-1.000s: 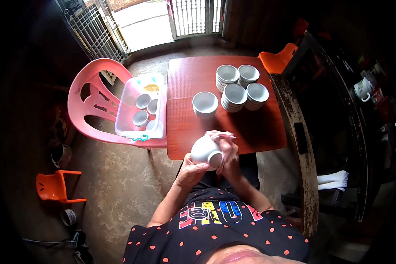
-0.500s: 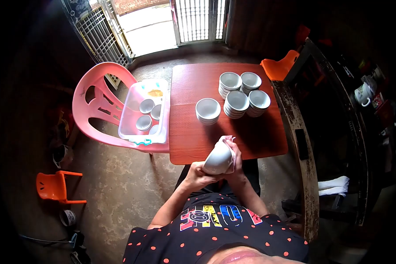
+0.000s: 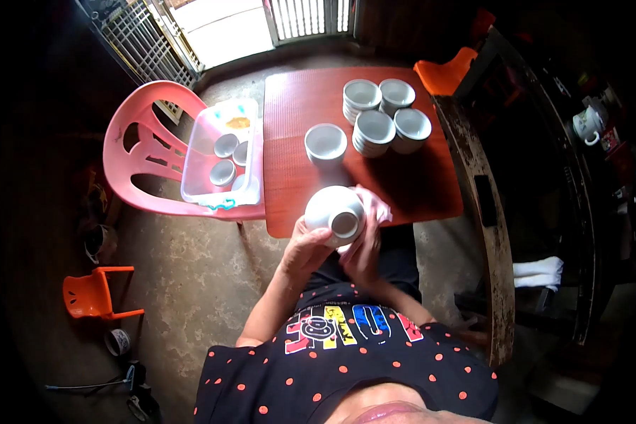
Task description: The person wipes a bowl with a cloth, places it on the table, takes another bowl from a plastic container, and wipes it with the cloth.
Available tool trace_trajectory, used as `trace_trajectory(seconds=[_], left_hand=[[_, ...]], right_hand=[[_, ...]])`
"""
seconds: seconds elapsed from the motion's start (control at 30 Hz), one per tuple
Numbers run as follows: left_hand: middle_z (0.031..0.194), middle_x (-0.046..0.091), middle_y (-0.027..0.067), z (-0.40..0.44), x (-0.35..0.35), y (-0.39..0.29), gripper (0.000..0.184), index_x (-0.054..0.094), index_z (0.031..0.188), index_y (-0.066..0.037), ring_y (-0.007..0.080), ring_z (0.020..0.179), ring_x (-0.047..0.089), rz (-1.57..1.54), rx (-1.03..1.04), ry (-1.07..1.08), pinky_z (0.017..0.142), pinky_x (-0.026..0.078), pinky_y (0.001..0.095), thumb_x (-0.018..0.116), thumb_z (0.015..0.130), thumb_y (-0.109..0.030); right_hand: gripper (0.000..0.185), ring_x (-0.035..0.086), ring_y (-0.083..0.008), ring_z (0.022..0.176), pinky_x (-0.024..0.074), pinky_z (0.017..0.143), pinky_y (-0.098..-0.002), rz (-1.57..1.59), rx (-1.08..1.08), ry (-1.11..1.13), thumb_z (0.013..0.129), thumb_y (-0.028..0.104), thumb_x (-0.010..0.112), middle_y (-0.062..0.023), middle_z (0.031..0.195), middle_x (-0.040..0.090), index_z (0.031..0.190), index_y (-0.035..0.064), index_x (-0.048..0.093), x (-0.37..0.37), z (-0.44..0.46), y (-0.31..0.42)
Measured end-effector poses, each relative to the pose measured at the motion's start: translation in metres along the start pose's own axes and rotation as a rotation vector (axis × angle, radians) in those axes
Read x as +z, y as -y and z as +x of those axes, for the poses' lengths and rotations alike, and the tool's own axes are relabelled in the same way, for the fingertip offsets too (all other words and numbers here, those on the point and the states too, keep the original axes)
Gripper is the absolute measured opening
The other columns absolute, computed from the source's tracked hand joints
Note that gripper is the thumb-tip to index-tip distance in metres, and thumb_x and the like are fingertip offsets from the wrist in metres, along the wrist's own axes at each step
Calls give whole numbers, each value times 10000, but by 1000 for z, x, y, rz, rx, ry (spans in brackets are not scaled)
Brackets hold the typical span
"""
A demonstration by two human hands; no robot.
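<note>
**White bowl [image 3: 325,205] held between left hand [image 3: 307,244] and right hand [image 3: 364,251]**

The left hand is closed around the bowl's side, its thumb lying on the outer wall near the foot ring. The right hand grips a pale pink cloth [image 3: 376,205] bunched against the opposite side of the same bowl. The bowl is tilted, foot ring toward the wearer; its inside is hidden from view.

Just beyond the hands, on the red table [image 3: 284,191], a single stack [image 3: 326,145] of white bowls stands mouth up. The number of bowls in it cannot be read.

Forward and to the right of the right hand, four stacks stand close together: near-left stack [image 3: 374,132], near-right stack [image 3: 411,127], far-left stack [image 3: 361,99] and far-right stack [image 3: 396,94]. Each consists of nested white bowls, mouths up.

To the left of the left hand and a little forward, a clear plastic tub [image 3: 194,169] rests on the seat of a pink chair [image 3: 124,152]. Four white bowls are visible in it, the nearest to the table partly obscured by the tub wall. A yellow-orange patch shows at the tub's far end; its nature cannot be determined.

Well to the right of the right hand is a white jug [image 3: 586,126] with a handle; its contents cannot be seen.
</note>
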State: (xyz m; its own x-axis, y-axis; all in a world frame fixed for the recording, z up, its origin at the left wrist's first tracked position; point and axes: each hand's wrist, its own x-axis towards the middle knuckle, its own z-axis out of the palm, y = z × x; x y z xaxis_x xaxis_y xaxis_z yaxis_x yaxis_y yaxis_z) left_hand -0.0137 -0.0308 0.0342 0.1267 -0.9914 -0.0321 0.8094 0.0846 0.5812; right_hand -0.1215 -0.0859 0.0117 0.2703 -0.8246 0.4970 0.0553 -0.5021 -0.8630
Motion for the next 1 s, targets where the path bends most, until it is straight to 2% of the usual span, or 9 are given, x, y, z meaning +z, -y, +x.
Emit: trace_trajectory(seconds=[0.07,0.17,0.43,0.67,0.8,0.87,0.93,0.97,1.0], left_hand=[[1038,611,142,-3,-7,1,532,505,1179,43,245,915,625,70,-94,56,814,526,397,722,731,-143],[1058,605,129,-8,-3,2,540,520,1157,32,254,982,619,27,-121,83,865,514,405,748,707,-162],[1296,489,171,-16,-16,6,665,388,1331,-8,302,1151,523,-671,-52,85,978,437,462,695,798,-261],[1160,552,130,-29,-13,7,741,407,1276,-26,263,1067,575,-166,-138,80,889,511,361,768,656,-210],[1209,524,155,-31,-15,6,690,395,1293,-3,282,1112,543,-309,-15,-38,946,470,420,712,709,-190],[1181,545,150,-27,-15,8,662,398,1287,17,284,1091,557,-240,54,-57,920,484,439,695,726,-170],[1159,560,147,-24,-16,6,665,406,1279,24,278,1076,566,-21,71,-25,913,488,434,705,720,-175],[1112,579,127,-25,-8,3,618,460,1230,30,252,1001,588,53,59,-44,859,500,392,720,693,-131],[1065,599,106,-25,1,-1,574,515,1182,36,226,926,609,127,46,-59,805,511,351,736,666,-88]], right_hand=[[359,540,-273,1106,419,936,-369,200,103,212,894,247,451,-170,1226,547,1144,15,563,-20,43,18],[286,589,-272,1011,440,908,-375,-45,-226,751,832,213,479,-102,1038,648,999,49,644,-33,82,40],[324,505,-346,1150,399,953,-494,-212,-619,120,790,163,640,-105,1214,565,1099,69,609,-14,-2,2],[252,585,-317,1012,466,881,-408,29,-256,841,821,198,538,-104,1036,649,970,36,660,-37,83,61],[265,542,-358,1098,415,951,-432,3,-436,201,865,167,500,-204,1156,572,1080,26,566,-15,36,33],[299,463,-379,1190,370,997,-451,227,-144,70,908,105,454,-225,1322,431,1192,14,483,-4,6,25],[280,498,-358,1153,386,981,-432,93,-319,139,906,141,471,-213,1258,490,1161,34,517,-8,15,14],[267,540,-326,1088,414,945,-403,215,-27,317,886,192,508,-190,1180,546,1116,64,555,-16,33,26],[239,572,-289,1018,450,881,-396,-13,-291,450,840,202,555,-148,1073,596,1035,68,597,-25,55,40]])
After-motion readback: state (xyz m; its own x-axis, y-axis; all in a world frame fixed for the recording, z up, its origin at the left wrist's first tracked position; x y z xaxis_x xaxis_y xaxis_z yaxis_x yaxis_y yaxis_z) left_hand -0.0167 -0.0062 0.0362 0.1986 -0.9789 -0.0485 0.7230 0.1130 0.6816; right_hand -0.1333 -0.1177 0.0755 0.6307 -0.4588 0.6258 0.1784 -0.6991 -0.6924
